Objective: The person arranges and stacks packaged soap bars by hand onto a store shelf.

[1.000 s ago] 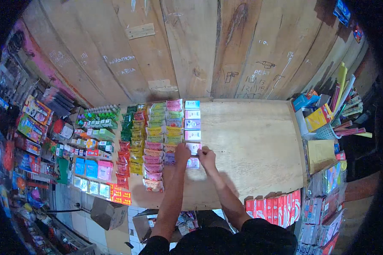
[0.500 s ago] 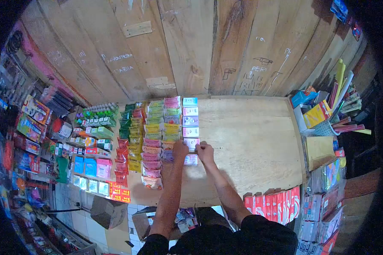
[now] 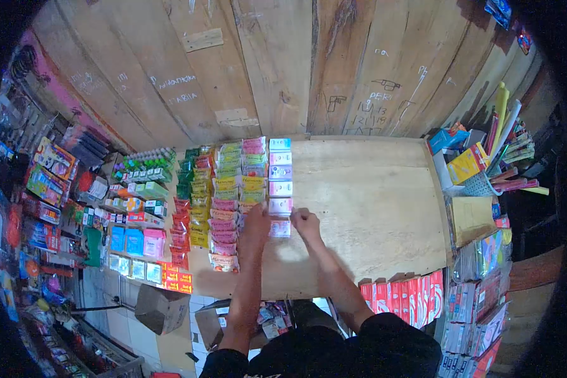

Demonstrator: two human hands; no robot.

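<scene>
A column of small pastel boxes stands on the wooden table. My left hand is at the left side of the column's near end, over the edge of the colourful soap packets; its fingertips are small and hard to make out. On the other side, my right hand is held just right of the boxes, fingers curled in, with no object visible in it. Between the hands lie a pink-and-white box and the nearest box of the column.
Rows of small cartons and bottles fill the table's left end. Red boxes line the front right edge. A basket with rolled items stands at the right, near stacked packs. A plank wall rises behind.
Both hands have drawn slightly away from the boxes, the left one to the left and the right one to the right. The lower boxes show more fully. The view has shifted a little.
</scene>
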